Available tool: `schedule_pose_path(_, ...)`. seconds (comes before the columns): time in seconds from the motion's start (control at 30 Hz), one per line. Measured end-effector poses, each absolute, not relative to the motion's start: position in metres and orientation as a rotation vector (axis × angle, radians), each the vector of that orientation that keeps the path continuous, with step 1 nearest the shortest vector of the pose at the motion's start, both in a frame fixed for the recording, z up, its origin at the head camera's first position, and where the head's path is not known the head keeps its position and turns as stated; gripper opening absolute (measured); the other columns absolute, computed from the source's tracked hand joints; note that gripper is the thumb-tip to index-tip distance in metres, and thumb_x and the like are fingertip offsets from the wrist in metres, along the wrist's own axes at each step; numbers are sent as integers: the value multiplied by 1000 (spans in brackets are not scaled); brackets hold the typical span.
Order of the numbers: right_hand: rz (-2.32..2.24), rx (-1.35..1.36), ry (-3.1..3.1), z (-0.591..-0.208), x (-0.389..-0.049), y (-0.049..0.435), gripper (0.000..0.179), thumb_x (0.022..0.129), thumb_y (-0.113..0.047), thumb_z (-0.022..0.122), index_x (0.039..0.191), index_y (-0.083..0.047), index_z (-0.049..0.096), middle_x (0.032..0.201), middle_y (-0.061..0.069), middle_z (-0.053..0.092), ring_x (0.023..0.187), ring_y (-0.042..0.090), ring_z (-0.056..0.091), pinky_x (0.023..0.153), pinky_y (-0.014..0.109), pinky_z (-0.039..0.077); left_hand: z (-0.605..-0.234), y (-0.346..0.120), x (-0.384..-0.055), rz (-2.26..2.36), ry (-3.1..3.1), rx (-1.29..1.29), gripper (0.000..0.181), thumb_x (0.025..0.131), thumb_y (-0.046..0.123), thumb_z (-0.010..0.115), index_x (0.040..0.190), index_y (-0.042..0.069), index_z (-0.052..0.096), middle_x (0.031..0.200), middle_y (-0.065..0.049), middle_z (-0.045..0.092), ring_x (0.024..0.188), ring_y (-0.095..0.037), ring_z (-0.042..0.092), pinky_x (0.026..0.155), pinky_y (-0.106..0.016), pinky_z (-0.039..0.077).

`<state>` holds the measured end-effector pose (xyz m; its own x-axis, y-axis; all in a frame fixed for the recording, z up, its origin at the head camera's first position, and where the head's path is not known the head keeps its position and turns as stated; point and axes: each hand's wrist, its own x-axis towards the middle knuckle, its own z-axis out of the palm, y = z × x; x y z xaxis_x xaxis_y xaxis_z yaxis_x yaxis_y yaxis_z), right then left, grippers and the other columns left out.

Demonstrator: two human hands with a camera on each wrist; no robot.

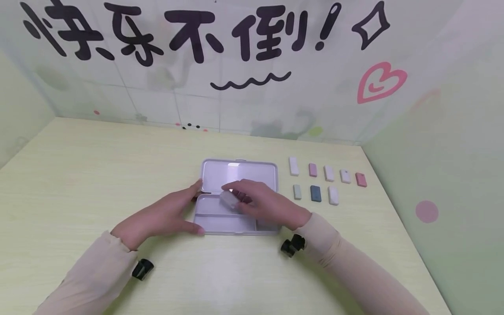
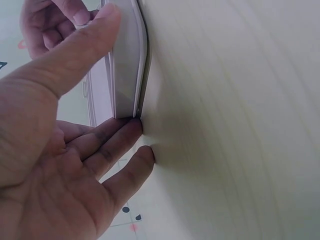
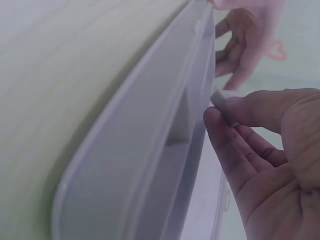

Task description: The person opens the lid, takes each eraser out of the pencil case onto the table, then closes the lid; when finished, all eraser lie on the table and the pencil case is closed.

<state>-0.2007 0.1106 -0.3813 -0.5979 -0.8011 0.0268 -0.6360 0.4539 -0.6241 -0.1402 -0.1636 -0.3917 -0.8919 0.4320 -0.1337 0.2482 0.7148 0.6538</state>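
Observation:
A shallow pale-lilac hinged case lies on the table with its lid folded back and dividers in its base. My left hand spans the case's left end, thumb at the front corner and fingers by the hinge; in the left wrist view its thumb lies against the wall. Over the base, my right hand pinches a small whitish rectangular block between thumb and fingers. The right wrist view shows that block tilted above the rim, partly covered by the fingertips.
Right of the case stand two rows of small blocks, among them a white one, a pink one, a red-pink one and a dark blue one. A printed wall bounds the table behind.

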Motion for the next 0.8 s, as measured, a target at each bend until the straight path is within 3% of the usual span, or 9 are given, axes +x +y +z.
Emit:
schedule_pose_path(0.23,-989,-1154,2494,-379,-201,140,48,99,-8,71,146,-9,58,123,4,71,109,16,70,96,27,62,-391,-162,-140,954,2644,518,125,80,38,92,165,-6,12,160,-22,48,152,-43,40,124,-64,33)
schedule_pose_path(0.6,-1052,-959,2647,-385,-195,195,48,96,-8,75,142,-7,62,115,7,73,106,20,73,94,33,64,-391,-162,-141,959,2640,499,127,79,37,92,165,-6,10,158,-23,51,151,-43,42,124,-64,34)
schedule_pose_path(0.8,-1059,-845,2731,-390,-194,227,47,97,-5,73,142,-5,61,118,9,75,107,23,74,93,35,64,-391,-162,-140,956,2640,489,127,79,38,92,165,-6,11,156,-21,52,150,-42,43,124,-64,34)
